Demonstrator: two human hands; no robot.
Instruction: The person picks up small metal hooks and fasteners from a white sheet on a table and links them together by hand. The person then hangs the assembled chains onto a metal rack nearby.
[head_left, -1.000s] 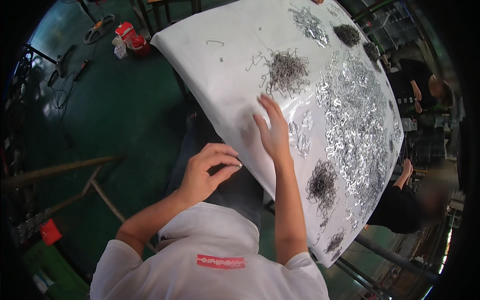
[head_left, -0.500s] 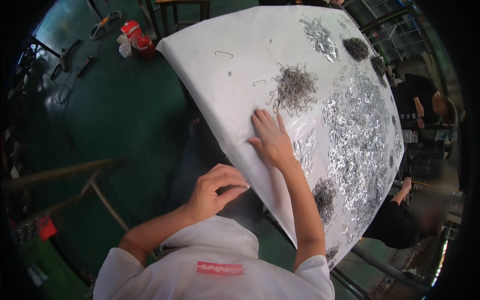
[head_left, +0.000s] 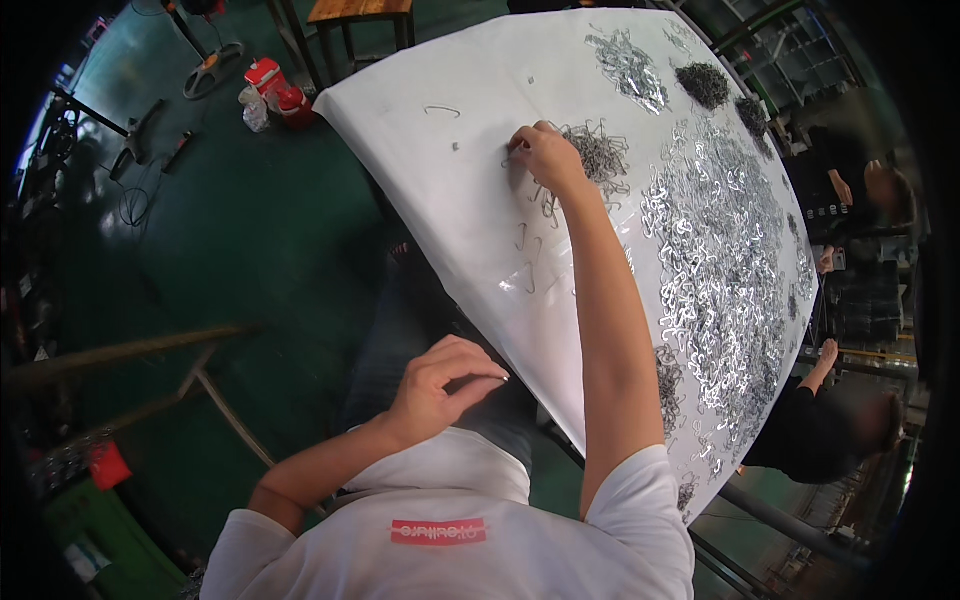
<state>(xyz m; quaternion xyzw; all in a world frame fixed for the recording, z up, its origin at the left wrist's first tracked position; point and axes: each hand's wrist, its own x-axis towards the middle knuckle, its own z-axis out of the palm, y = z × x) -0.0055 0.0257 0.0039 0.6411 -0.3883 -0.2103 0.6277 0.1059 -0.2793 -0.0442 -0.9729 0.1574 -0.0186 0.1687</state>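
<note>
My right hand [head_left: 550,160] reaches over the white-covered table [head_left: 400,80], its fingertips pinched together on a loose wire hook [head_left: 507,161]; the fingers partly hide it. Just right of that hand lies a tangled pile of dark wire hooks [head_left: 603,152], partly behind my wrist. Nearer to me, a few single hooks [head_left: 521,237] are scattered on the cover. My left hand [head_left: 440,385] hangs off the table's near edge, thumb and fingers pressed together. A tiny bright tip [head_left: 505,378] shows between them; what it belongs to cannot be made out.
A broad spread of shiny S-shaped hooks [head_left: 715,290] covers the table's right side, with darker piles [head_left: 703,86] around it. One lone hook [head_left: 442,110] lies at the far left. Two people work across the table. Red containers [head_left: 292,103] stand on the green floor.
My right hand has moved away from me, from flat on the cover to a pinch at the loose hook beside the pile. Scattered hooks it covered now show. The left hand keeps its pinch.
</note>
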